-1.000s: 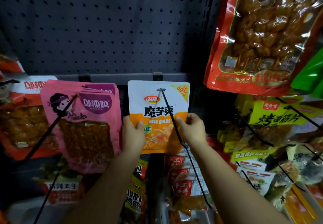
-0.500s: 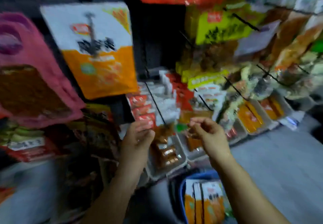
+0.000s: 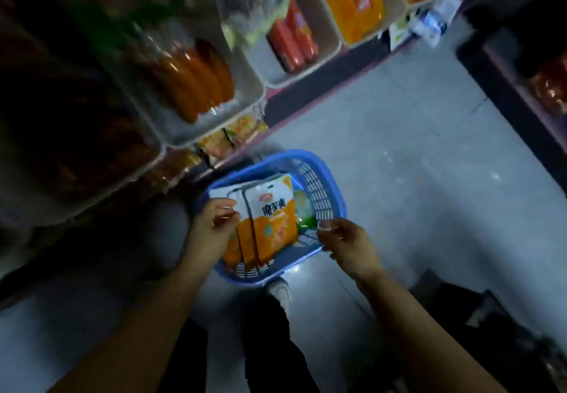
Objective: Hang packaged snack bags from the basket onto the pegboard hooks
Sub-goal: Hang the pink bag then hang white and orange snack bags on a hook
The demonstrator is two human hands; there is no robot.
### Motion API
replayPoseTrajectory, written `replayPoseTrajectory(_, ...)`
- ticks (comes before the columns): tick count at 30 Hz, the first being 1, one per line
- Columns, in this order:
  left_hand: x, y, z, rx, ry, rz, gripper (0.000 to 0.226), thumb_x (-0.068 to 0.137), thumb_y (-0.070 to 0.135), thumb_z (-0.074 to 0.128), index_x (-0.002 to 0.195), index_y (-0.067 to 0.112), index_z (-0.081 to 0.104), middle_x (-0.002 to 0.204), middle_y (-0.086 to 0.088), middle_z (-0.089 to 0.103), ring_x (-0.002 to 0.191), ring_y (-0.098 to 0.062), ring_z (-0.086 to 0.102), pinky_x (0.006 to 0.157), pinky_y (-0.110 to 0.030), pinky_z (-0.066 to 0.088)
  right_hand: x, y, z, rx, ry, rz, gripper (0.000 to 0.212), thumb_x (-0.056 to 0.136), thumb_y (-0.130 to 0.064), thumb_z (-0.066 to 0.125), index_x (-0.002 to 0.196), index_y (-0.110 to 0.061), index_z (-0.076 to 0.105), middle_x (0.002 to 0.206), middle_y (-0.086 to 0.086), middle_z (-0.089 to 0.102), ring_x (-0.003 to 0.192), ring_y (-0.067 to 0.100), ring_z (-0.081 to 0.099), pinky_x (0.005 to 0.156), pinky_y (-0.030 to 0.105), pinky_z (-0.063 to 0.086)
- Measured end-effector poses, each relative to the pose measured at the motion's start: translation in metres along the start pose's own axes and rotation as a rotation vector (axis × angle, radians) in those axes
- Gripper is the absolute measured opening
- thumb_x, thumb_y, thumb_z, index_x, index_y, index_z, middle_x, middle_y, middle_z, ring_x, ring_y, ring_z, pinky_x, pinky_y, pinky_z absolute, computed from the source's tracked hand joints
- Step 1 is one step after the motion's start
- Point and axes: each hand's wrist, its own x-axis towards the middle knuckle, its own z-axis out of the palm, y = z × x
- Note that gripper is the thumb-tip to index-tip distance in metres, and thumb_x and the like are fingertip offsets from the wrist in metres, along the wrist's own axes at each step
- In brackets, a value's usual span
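Note:
A blue plastic basket [image 3: 334,196] stands on the grey floor in front of me. Inside it stand several orange-and-white snack bags [image 3: 273,223], packed upright, with a green-and-white packet [image 3: 303,208] behind them. My left hand [image 3: 211,230] is at the left edge of the front bags with loosely curled fingers; blur hides whether it grips one. Above the basket's right rim, my right hand [image 3: 346,245] hovers with relaxed fingers and holds nothing. The pegboard and its hooks are out of view.
White shelf bins [image 3: 260,85] with orange and red packets run along the upper left, right beside the basket. My shoe [image 3: 279,289] and dark trouser leg are just below the basket. Another dark shelf [image 3: 521,91] stands at the right across the grey floor aisle.
My hands let go of the orange-and-white bag, which stayed hanging on its hook. My view swung down from the pegboard to the floor, and both hands dropped to the basket.

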Motion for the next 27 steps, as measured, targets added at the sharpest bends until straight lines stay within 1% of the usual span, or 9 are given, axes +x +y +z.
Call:
replayPoseTrajectory(2,0.039,-0.055,0.026,0.045,0.015,-0.056,0.021,0.085,-0.009,0.058,0.105,-0.003,0.058,0.082,-0.010,0.059,0.069,-0.014,0.053,0.057,-0.005,0.042,0.054,0.041,0.017,-0.095,-0.029,0.054,0.023,0.082,-0.010,0.068,0.068,-0.024,0.057,0.070,0.000,0.061,0.075,0.025,0.059,0.067,0.031,0.041)
replayPoseTrajectory(4,0.073,-0.104,0.045,0.072,0.038,-0.109,0.026,0.083,-0.011,0.059,0.108,-0.010,0.055,0.090,-0.020,0.061,0.082,-0.030,0.059,0.073,-0.020,0.049,0.105,0.076,0.037,-0.230,-0.064,0.058,0.017,0.082,-0.014,0.068,0.072,-0.024,0.060,0.082,0.008,0.068,0.087,0.029,0.064,0.075,0.033,0.045)
replayPoseTrajectory(5,0.088,-0.126,0.053,0.093,0.055,-0.131,0.028,0.082,-0.013,0.060,0.109,-0.013,0.054,0.099,-0.027,0.061,0.093,-0.035,0.059,0.083,-0.029,0.048,0.129,0.089,0.047,-0.299,-0.089,0.067,0.007,0.083,-0.017,0.068,0.082,-0.022,0.064,0.094,0.013,0.070,0.095,0.029,0.065,0.078,0.031,0.046)
replayPoseTrajectory(7,0.111,-0.159,0.064,0.155,0.095,-0.138,0.029,0.081,-0.012,0.062,0.109,-0.014,0.054,0.111,-0.029,0.058,0.107,-0.039,0.056,0.089,-0.026,0.040,0.174,0.111,0.066,-0.400,-0.115,0.099,0.028,0.085,-0.023,0.067,0.111,-0.013,0.064,0.114,0.015,0.067,0.108,0.027,0.062,0.082,0.024,0.042)
replayPoseTrajectory(11,0.144,-0.195,0.078,0.234,0.092,0.018,0.029,0.083,-0.008,0.061,0.111,-0.002,0.058,0.112,-0.011,0.054,0.100,-0.025,0.056,0.086,-0.022,0.042,0.238,0.124,0.102,-0.199,0.000,0.064,0.052,0.088,-0.028,0.066,0.132,-0.007,0.047,0.117,0.011,0.060,0.112,0.026,0.058,0.090,0.032,0.044)
replayPoseTrajectory(14,0.169,-0.201,0.085,0.250,0.159,0.030,0.036,0.084,-0.004,0.060,0.119,0.004,0.055,0.120,-0.014,0.058,0.101,-0.022,0.058,0.087,-0.022,0.047,0.270,0.123,0.119,0.080,-0.042,0.009,0.064,0.087,-0.025,0.067,0.138,0.002,0.039,0.129,0.014,0.056,0.117,0.027,0.056,0.099,0.043,0.047)
replayPoseTrajectory(18,0.187,-0.199,0.099,0.200,0.089,-0.092,0.032,0.085,0.003,0.063,0.115,0.011,0.058,0.106,-0.002,0.065,0.085,-0.012,0.061,0.076,-0.025,0.049,0.283,0.128,0.126,0.116,0.039,-0.007,0.051,0.080,-0.031,0.076,0.122,-0.012,0.054,0.114,0.012,0.064,0.101,0.024,0.064,0.083,0.037,0.054)
replayPoseTrajectory(22,0.192,-0.202,0.105,0.120,0.025,-0.198,0.020,0.091,0.008,0.055,0.108,0.014,0.064,0.103,-0.010,0.069,0.093,-0.027,0.064,0.083,-0.040,0.053,0.287,0.139,0.122,0.159,0.015,-0.041,0.071,0.081,-0.033,0.074,0.140,-0.014,0.039,0.127,-0.001,0.054,0.112,0.015,0.054,0.078,0.025,0.052)
replayPoseTrajectory(27,0.184,-0.214,0.097,-0.175,0.024,-0.371,0.012,0.092,0.015,0.056,0.100,0.022,0.058,0.109,-0.011,0.066,0.097,-0.026,0.064,0.087,-0.046,0.054,0.292,0.144,0.118,0.297,0.085,-0.015,0.019,0.085,-0.018,0.069,0.096,-0.004,0.064,0.078,0.006,0.071,0.066,0.019,0.069,0.057,0.028,0.052)
